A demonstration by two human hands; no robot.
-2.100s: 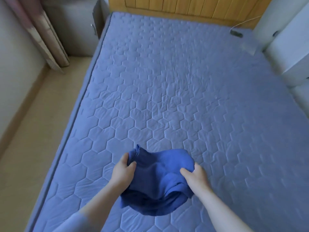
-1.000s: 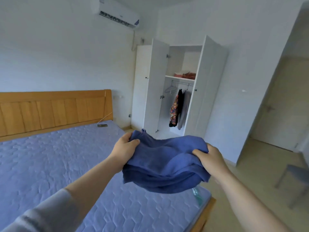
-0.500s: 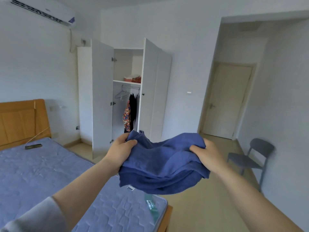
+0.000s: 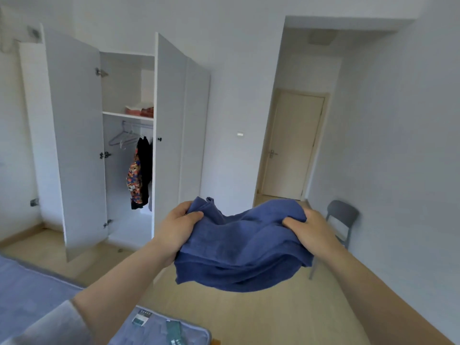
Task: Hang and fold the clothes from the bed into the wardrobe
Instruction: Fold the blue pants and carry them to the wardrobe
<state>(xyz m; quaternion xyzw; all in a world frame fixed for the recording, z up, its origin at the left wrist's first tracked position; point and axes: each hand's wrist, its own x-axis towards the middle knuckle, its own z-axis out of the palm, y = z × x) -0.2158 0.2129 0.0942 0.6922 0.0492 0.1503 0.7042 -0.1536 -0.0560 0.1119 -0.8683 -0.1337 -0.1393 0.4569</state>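
A folded dark blue garment [image 4: 241, 247] hangs in the air in front of me, over the wooden floor. My left hand [image 4: 174, 227] grips its left edge and my right hand [image 4: 312, 232] grips its right edge. The white wardrobe [image 4: 74, 135] stands at the left with both doors open. Its upper shelf [image 4: 127, 115] holds folded pink and red clothes [image 4: 140, 111]. Below, a patterned garment and a black one [image 4: 139, 175] hang on the rail beside bare hangers [image 4: 122, 139]. The bed's blue mattress [image 4: 29, 290] shows at the lower left.
A grey chair [image 4: 341, 220] stands against the right wall, partly behind my right hand. A closed beige door [image 4: 291, 145] lies down a short passage at the back. The open right wardrobe door [image 4: 169, 130] juts toward me. Bare wooden floor [image 4: 249, 314] stretches ahead.
I lifted the blue garment off the bed and turned right, from the mattress to the wardrobe and door. Both hands keep the same grip.
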